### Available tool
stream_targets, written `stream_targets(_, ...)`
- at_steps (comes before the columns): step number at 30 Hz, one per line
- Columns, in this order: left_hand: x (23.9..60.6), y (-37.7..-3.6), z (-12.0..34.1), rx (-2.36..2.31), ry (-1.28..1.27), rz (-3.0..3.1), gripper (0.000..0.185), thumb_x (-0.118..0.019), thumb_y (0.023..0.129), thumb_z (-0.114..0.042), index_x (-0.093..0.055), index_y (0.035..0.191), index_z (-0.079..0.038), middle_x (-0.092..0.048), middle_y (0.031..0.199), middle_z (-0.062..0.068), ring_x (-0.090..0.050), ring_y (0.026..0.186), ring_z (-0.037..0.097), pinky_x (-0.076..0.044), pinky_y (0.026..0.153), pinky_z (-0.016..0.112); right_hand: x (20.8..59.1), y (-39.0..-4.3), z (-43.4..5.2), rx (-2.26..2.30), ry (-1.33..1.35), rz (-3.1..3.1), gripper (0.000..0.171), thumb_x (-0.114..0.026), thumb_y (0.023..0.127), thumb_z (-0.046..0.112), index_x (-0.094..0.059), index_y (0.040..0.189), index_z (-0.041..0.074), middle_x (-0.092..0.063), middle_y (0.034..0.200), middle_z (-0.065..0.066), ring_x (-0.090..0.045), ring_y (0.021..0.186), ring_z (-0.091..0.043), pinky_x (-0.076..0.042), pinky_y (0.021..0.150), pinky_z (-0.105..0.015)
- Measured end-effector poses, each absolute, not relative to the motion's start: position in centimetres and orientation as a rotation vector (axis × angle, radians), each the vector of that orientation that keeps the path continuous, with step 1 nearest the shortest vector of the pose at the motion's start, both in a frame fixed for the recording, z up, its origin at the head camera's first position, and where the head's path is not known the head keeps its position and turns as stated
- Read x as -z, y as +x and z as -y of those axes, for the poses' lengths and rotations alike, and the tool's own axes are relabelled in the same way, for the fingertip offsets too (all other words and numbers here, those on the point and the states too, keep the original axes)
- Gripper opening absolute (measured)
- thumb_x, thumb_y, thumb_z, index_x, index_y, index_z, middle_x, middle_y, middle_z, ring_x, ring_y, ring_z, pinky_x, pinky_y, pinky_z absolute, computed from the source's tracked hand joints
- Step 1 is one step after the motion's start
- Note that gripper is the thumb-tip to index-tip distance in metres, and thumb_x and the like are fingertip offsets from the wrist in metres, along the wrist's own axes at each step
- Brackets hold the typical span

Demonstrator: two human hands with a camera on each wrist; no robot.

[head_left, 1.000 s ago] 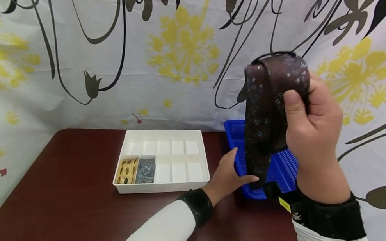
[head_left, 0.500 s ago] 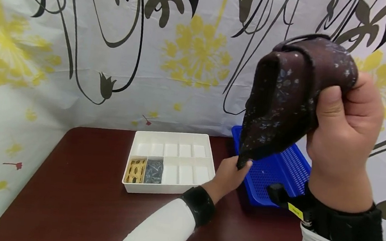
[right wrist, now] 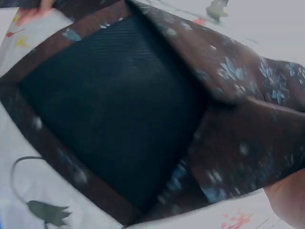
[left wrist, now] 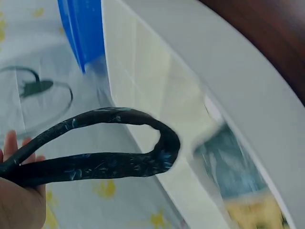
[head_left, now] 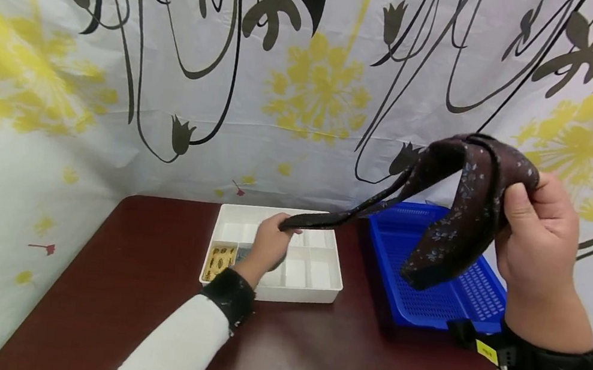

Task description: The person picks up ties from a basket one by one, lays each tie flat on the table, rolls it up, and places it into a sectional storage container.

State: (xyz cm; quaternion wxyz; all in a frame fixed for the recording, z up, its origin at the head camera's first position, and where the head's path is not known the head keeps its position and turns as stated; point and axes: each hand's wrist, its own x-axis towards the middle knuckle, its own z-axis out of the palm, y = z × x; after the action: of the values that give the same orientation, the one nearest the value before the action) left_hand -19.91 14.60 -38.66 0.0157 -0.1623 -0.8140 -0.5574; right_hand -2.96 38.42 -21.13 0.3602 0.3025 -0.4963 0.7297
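A dark brown necktie [head_left: 451, 237] with small bluish flowers stretches between my two hands above the table. My right hand [head_left: 542, 247] pinches its folded, wide part between thumb and fingers, and the broad end hangs down over the basket. Out to the left, my left hand [head_left: 268, 245] holds the narrow part, pulled sideways over the white divided box [head_left: 271, 294]. A loop of the necktie [left wrist: 119, 164] reaches out from that hand in the left wrist view. Up close in the right wrist view, the dark lining [right wrist: 114, 109] of the broad end faces the camera.
Two compartments of the box hold things: a yellow beetle-patterned piece [head_left: 219, 260] and a grey-blue piece [head_left: 242, 254] partly behind my left hand. The blue plastic basket [head_left: 403, 308] stands right of the box. A patterned curtain [head_left: 298, 167] hangs behind the table [head_left: 311, 355].
My left hand has moved left from the basket to above the box, drawing the necktie's narrow part out sideways. My right hand rose, then came lower and farther right, still gripping the necktie.
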Motion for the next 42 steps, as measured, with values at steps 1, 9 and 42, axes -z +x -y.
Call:
stream_targets(1,38.7,-20.1,-13.6,1.713,-0.501,2.548,0.007,-0.068,0.086,-0.015,-0.068,0.087,-0.008,-0.068,0.089,0.007,-0.057,0.081,0.024,-0.045,0.078,0.038,21.7,-3.1,-38.9,-1.911,0.777,1.299,0.015,-0.043,0.095,-0.011,-0.052,0.099,-0.021,-0.063,0.093,-0.021,-0.061,0.078,-0.023,-0.052,0.065,-0.027)
stream_targets(9,39.5,-20.3,-7.4,1.588,-0.506,2.643,0.005,-0.060,0.085,-0.012,-0.059,0.081,-0.009,-0.053,0.069,0.002,-0.046,0.064,0.019,-0.039,0.063,0.032,26.3,-4.0,-41.5,-1.899,0.671,1.879,0.032,-0.034,0.099,-0.009,-0.065,0.103,-0.001,-0.066,0.094,-0.004,-0.062,0.078,-0.010,-0.049,0.063,-0.020)
stream_targets(42,51.3,-15.0,0.7,0.497,-1.072,3.122,0.033,-0.087,0.068,-0.021,-0.063,0.088,-0.012,-0.060,0.085,-0.001,-0.058,0.086,0.020,-0.050,0.079,0.042,45.7,-1.5,-45.7,-0.913,-0.174,3.497,0.024,-0.067,0.089,0.016,-0.051,0.070,0.012,-0.037,0.062,0.002,-0.034,0.057,-0.013,-0.031,0.058,-0.031)
